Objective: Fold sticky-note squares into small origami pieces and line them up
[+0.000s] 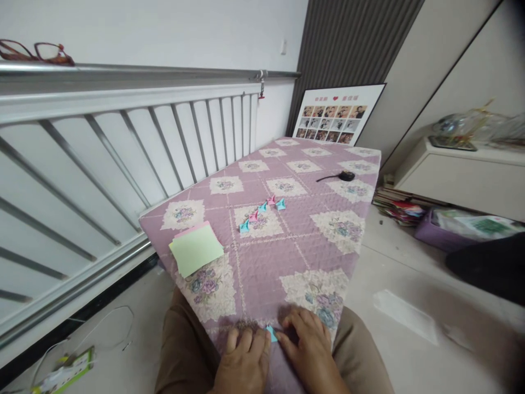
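Observation:
A small light-blue folded paper (271,333) lies on the cloth-covered table near its front edge, between my hands. My left hand (245,355) holds its left side down, fingers close together and bent onto the cloth. At the other side, my right hand (307,346) has its thumb tip on the paper's edge, with the fingers curled over. Farther up sit several small folded paper pieces in a slanting row, among them a blue one (244,226) and a pink one (253,216). A stack of green and pink paper sheets (197,250) rests at the left.
A purple floral cloth (262,262) covers the table. On its far right is a black object with a thin tail (345,175). A white radiator (123,158) runs along the left, with glasses (51,53) above it. A photo board (338,112) leans behind the table.

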A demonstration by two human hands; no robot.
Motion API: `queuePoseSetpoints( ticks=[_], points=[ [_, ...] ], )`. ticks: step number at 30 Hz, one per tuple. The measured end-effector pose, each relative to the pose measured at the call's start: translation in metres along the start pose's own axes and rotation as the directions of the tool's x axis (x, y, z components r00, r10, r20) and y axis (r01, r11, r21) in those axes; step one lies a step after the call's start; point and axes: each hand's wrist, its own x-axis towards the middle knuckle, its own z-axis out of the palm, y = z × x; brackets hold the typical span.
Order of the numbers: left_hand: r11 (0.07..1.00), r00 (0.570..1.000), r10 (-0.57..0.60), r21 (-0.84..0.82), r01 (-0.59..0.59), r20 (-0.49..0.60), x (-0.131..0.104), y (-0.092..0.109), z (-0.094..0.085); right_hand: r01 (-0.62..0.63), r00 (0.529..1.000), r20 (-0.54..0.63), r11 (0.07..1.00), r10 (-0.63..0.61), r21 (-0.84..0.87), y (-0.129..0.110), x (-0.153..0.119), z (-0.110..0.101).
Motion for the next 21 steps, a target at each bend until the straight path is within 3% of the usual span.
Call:
queuePoseSetpoints(
  ticks=[9, 15, 21],
  points=[
    [1.0, 1.0, 0.002, 0.004, -0.002, -0.022, 0.004, 0.0, 0.002, 0.008, 1.0, -0.001, 0.998, -0.008, -0.061, -0.004, 0.004, -0.007],
    [0.999, 0.997, -0.025, -0.04, 0.022, -0.078, -0.011, 0.0, 0.007, -0.011, 1.0, 0.02, 1.0, 0.012, -0.029, -0.005, 0.003, -0.009],
    [0.988, 0.988, -0.154, 0.006, 0.154, 0.014, -0.022, 0.008, 0.015, 0.041, 0.998, -0.04, 0.998, -0.043, -0.044, -0.003, -0.001, -0.007]
  ],
)
